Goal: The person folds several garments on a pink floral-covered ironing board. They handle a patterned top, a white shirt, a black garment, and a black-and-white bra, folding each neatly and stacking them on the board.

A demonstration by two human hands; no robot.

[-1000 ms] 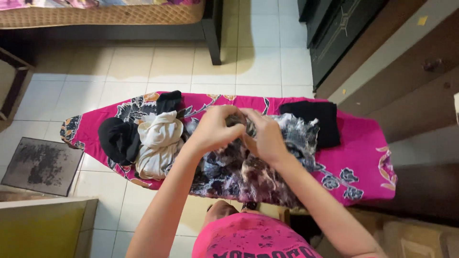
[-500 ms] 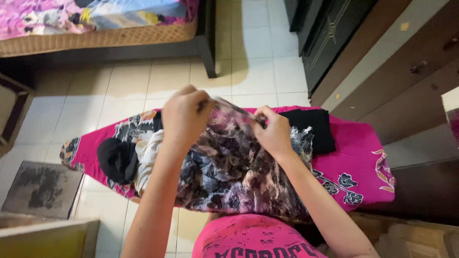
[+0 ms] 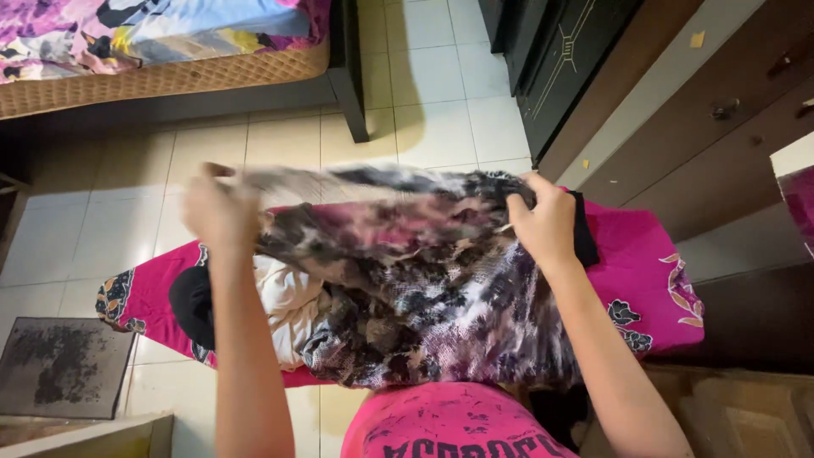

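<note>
I hold a dark purple, black and white tie-dye garment stretched out above a pink floral ironing board. My left hand grips its top edge at the left, and my right hand grips the top edge at the right. The cloth hangs down toward my pink shirt. Beneath it on the board lie a cream garment and a black garment. A folded black cloth shows just behind my right hand.
White tile floor lies beyond the board. A bed with a patterned cover stands at the top left. Dark wooden cabinets run along the right. A grey mat lies on the floor at the lower left.
My hands have moved apart, the left one going left, and have lifted and spread the tie-dye garment wide. It was bunched on the board a second ago.
</note>
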